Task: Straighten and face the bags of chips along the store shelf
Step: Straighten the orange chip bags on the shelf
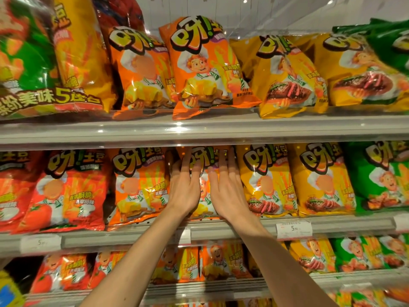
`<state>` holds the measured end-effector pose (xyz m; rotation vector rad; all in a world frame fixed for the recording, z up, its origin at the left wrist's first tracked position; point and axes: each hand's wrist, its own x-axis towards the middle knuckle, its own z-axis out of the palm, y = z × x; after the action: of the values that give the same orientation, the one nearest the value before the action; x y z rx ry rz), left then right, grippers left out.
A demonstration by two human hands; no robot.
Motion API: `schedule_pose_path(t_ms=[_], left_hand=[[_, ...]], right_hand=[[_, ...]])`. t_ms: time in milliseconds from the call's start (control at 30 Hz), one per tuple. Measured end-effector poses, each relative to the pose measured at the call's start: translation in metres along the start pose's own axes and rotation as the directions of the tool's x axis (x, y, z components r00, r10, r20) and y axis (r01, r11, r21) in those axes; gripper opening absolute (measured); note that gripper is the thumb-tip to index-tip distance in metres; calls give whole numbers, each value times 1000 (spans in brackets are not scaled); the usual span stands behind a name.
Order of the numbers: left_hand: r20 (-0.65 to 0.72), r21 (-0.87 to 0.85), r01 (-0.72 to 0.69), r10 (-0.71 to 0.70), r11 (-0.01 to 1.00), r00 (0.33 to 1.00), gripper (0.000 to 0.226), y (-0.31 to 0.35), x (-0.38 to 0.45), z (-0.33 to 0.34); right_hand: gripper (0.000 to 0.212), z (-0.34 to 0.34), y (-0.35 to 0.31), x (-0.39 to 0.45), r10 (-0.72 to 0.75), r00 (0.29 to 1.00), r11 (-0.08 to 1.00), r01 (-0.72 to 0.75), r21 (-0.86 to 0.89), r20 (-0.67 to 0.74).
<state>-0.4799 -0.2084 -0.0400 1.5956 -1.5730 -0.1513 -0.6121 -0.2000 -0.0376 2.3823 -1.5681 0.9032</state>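
Now, orange chip bag (204, 161) under flat left hand (184, 187), right hand (225, 189)

Both your bare forearms reach up from the bottom of the view, angling inward toward the centre. Your left hand (184, 187) is raised, back toward you, fingers straight and slightly spread, pointing up and lying flat against the surface in front. Your right hand (224, 189) sits just beside it, near but apart, in the same pose: back toward you, fingers extended upward and pressed flat. Neither hand curls around anything.
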Motion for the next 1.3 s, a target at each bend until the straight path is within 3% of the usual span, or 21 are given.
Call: schedule_pose_path(t_ms=[100, 200, 300, 400, 533, 633, 667, 767, 933, 1200, 1300], left_hand=[[18, -118, 34, -32, 992, 999, 49, 4, -2, -4], [49, -235, 43, -33, 971, 998, 55, 10, -9, -14], [58, -239, 24, -11, 971, 998, 61, 7, -20, -28], [49, -253, -13, 26, 967, 998, 60, 3, -39, -42], [10, -337, -19, 24, 941, 1000, 48, 0, -70, -58], [-33, -370, 9, -23, 929, 999, 36, 1, -95, -66], [-37, -389, 33, -51, 920, 998, 34, 0, -103, -68], [-21, -450, 118, -142, 885, 990, 33, -4, -127, -72], [-15, -518, 201, -244, 831, 970, 30, -15, -153, -76], [63, -591, 150, -140, 793, 988, 28, -41, -139, -89], [89, -630, 126, -90, 767, 992, 27, -60, -129, -105]], right_hand=[[48, -1, -1, -3, 13, 1000, 999, -13, 31, 5], [43, -4, -2, -4, 90, 994, 979, -100, 179, 61], [59, -19, -2, -8, 243, 960, 848, -278, 452, 136], [66, -31, 1, -24, 228, 960, 801, -281, 529, 164], [55, -44, 12, -57, 218, 957, 694, -290, 659, 191], [41, -54, 19, -86, 270, 936, 556, -343, 757, 226], [38, -56, 22, -94, 281, 931, 540, -354, 764, 233], [28, -53, 38, -117, 289, 937, 623, -339, 705, 195], [33, -44, 46, -141, 363, 904, 626, -416, 660, 226], [22, -39, 16, -155, 486, 860, 576, -450, 682, 156], [35, -34, -11, -153, 512, 856, 607, -420, 675, 72]])
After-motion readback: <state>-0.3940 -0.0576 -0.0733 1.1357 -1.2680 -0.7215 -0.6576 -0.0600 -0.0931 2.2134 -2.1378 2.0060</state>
